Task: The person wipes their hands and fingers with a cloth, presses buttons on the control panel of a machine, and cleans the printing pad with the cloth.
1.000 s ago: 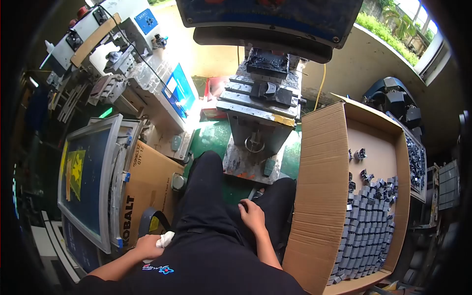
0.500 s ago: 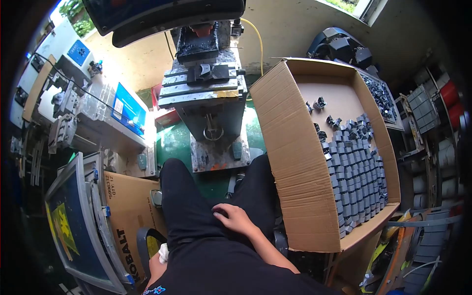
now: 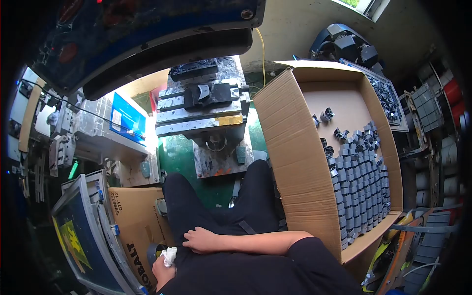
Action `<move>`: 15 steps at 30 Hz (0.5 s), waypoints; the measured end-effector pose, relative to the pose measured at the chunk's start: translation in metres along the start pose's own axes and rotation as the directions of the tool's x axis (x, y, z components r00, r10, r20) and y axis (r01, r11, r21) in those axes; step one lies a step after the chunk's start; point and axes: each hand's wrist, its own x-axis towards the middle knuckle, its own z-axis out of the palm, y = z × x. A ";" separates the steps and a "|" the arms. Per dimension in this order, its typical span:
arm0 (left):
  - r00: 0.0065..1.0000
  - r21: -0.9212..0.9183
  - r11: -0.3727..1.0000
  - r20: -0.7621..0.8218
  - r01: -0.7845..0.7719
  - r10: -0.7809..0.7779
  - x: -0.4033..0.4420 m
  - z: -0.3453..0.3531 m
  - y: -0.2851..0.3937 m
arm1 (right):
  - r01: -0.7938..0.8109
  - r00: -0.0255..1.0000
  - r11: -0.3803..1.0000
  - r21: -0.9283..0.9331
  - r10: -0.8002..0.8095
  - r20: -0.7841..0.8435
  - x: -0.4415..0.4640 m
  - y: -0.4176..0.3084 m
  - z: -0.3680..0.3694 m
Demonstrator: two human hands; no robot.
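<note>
My left hand (image 3: 162,271), low beside my left thigh, is closed on a crumpled white tissue or rag (image 3: 169,256). A dark ring-shaped thing with yellow inside (image 3: 154,250) is right by it, partly hidden. My right hand (image 3: 200,241) lies across my lap with its fingers loosely stretched, holding nothing. In front of my knees stands a machine with a slotted metal table (image 3: 169,118). On that table a black block (image 3: 221,94) bears a small grey curved part (image 3: 203,92).
To the right, a large cardboard box (image 3: 300,182) holds rows of grey parts (image 3: 361,189) and some loose dark ones. The machine's dark head (image 3: 167,64) overhangs the upper left. Framed screens (image 3: 93,231) lean against a Kobalt carton (image 3: 132,211) at the left.
My right hand has moved left across my lap, its forearm now lying sideways. My left hand, with the white wad, shows more fully. The view has shifted, and the machine's head looms larger.
</note>
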 end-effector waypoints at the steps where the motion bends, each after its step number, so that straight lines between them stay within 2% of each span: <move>1: 1.000 0.002 1.000 -0.013 -0.009 0.009 0.004 -0.003 0.004 | 0.004 1.000 1.000 -0.004 -0.004 -0.026 -0.001 0.002 -0.007; 3: 0.999 0.002 1.000 -0.025 -0.029 0.029 0.013 -0.013 0.013 | -0.005 0.997 0.997 -0.076 -0.001 -0.081 -0.011 0.008 -0.021; 5: 0.999 0.001 0.999 -0.011 -0.050 0.050 0.020 -0.032 0.022 | -0.072 0.997 0.992 -0.099 0.069 -0.026 -0.035 0.013 -0.059; 7: 0.985 0.009 0.985 -0.005 -0.171 0.171 0.028 -0.052 0.030 | -0.149 0.988 0.976 -0.161 0.152 0.005 -0.067 0.015 -0.098; 9: 0.963 0.023 0.964 0.058 -0.265 0.264 0.034 -0.072 0.041 | -0.190 0.973 0.962 -0.197 0.211 0.091 -0.092 0.006 -0.133; 11: 0.928 -0.056 0.928 0.034 -0.369 0.372 0.037 -0.071 0.040 | -0.326 0.896 0.913 -0.243 0.381 0.228 -0.119 0.004 -0.140; 13: 0.906 -0.028 0.908 0.058 -0.418 0.419 0.043 -0.051 0.028 | -0.474 0.803 0.819 -0.322 0.552 0.223 -0.126 0.006 -0.137; 14: 0.903 0.055 0.907 0.141 -0.418 0.407 0.047 -0.041 0.018 | -0.477 0.844 0.830 -0.288 0.524 0.113 -0.116 0.007 -0.134; 15: 0.906 -0.021 0.917 0.143 -0.399 0.398 0.047 -0.035 0.017 | -0.484 0.866 0.845 -0.228 0.500 0.016 -0.100 0.003 -0.128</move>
